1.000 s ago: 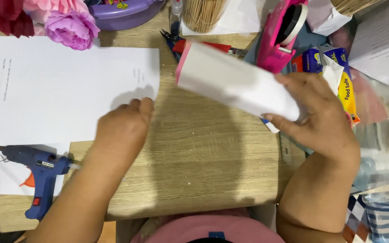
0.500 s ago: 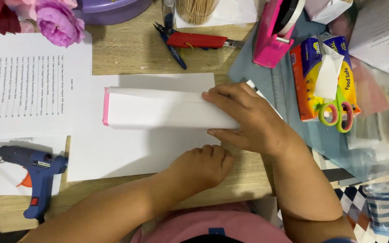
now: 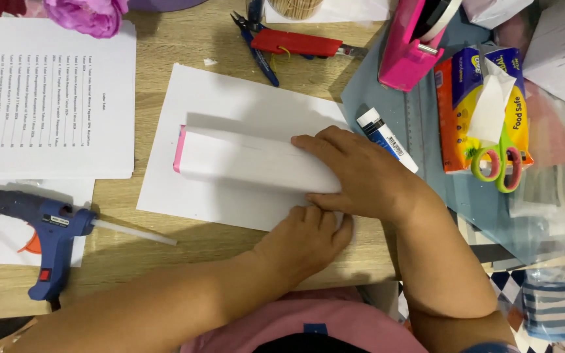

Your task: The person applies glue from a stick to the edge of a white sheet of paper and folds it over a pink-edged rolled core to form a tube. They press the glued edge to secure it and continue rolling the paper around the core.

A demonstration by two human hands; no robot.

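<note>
Light wooden table [image 3: 165, 252] with visible grain. At nine o'clock, printed white paper sheet [image 3: 40, 98]; at eight, blue plastic glue gun [image 3: 47, 225] on another white sheet. At centre, large blank white paper sheet [image 3: 230, 202]. At twelve, red-handled pliers [image 3: 295, 42]. At two, grey-blue cutting mat [image 3: 420, 131] bearing pink tape dispenser [image 3: 410, 49].

Open wood on the surface [image 3: 184, 46] above the white sheet [image 3: 230, 98] leaves room to pass. Left side's blocked by the glue gun [image 3: 40, 225], right by the glue stick [image 3: 387, 138] and tissue pack [image 3: 482, 98].
</note>
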